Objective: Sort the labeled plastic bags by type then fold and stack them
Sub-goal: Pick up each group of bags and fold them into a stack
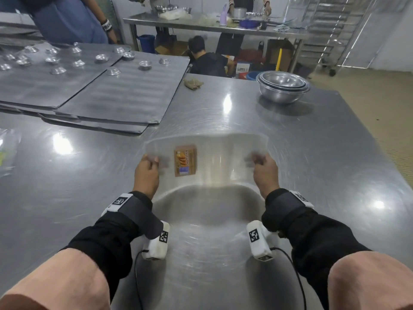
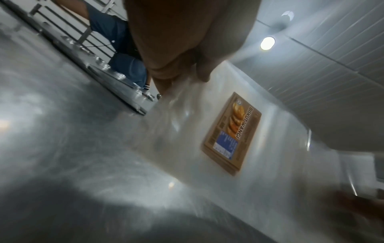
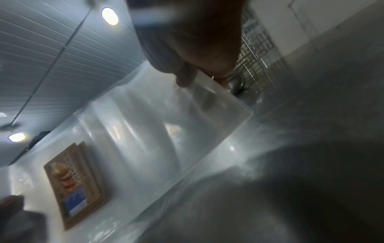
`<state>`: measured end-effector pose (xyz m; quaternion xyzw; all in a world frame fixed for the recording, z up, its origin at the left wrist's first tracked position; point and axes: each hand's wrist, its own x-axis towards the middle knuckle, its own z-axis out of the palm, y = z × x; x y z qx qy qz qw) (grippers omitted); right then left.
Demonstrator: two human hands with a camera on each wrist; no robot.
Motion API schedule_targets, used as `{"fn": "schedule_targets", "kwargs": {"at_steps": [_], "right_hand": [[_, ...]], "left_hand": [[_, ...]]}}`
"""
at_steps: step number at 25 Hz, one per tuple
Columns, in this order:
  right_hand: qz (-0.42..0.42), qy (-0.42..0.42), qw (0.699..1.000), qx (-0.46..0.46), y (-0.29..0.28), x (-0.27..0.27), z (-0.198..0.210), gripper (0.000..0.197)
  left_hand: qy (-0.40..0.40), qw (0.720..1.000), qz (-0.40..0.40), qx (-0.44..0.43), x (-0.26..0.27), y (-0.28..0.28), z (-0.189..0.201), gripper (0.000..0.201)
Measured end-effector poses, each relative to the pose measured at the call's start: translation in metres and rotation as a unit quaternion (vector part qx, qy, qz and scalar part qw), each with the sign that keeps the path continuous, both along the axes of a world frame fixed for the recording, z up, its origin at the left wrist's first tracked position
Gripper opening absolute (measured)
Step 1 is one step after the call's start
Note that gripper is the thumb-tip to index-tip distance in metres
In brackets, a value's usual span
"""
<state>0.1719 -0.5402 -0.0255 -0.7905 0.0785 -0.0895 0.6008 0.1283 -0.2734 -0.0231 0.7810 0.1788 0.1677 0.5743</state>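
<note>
Here, above the steel table point(image 1: 290, 139), a clear plastic bag point(image 1: 221, 157) is stretched between two hands, brown biscuit label point(image 1: 185, 160) toward its left; the left hand point(image 1: 146, 173) pinches the left edge, the right hand point(image 1: 264, 173) the right.

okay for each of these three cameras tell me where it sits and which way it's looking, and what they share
Head: worn on the head, looking forward and down over the steel table; both forearms, left hand, right hand.
Left wrist: under the left hand, looking along its fingers and upward.
Right wrist: under the right hand, likewise.
Shared: the clear bag and its brown label, in every view.
</note>
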Motion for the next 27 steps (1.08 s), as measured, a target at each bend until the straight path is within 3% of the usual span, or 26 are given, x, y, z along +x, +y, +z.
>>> {"fn": "schedule_targets", "kwargs": {"at_steps": [4, 7, 11, 15, 18, 27], "right_hand": [[0.018, 0.041, 0.997, -0.066, -0.019, -0.026, 0.029, 0.034], [0.002, 0.071, 0.983, -0.167, -0.040, -0.050, 0.051, 0.026], [-0.011, 0.126, 0.962, -0.243, -0.073, -0.083, 0.077, 0.011], [-0.040, 0.155, 0.954, -0.252, -0.125, -0.127, 0.097, 0.010], [-0.048, 0.164, 0.949, -0.266, -0.172, -0.155, 0.110, 0.021], [-0.050, 0.184, 0.932, -0.307, -0.344, -0.195, 0.124, 0.030]], "left_hand": [[0.035, 0.995, -0.089, -0.006, -0.023, 0.001, 0.026, 0.012], [0.061, 0.988, -0.135, 0.050, -0.042, -0.003, 0.048, 0.011], [0.079, 0.973, -0.218, 0.017, -0.073, -0.027, 0.077, 0.021], [0.083, 0.955, -0.281, -0.037, -0.108, -0.079, 0.102, 0.024], [0.087, 0.943, -0.315, -0.060, -0.120, -0.124, 0.110, 0.022], [0.102, 0.929, -0.350, -0.066, -0.145, -0.291, 0.096, 0.016]]}}
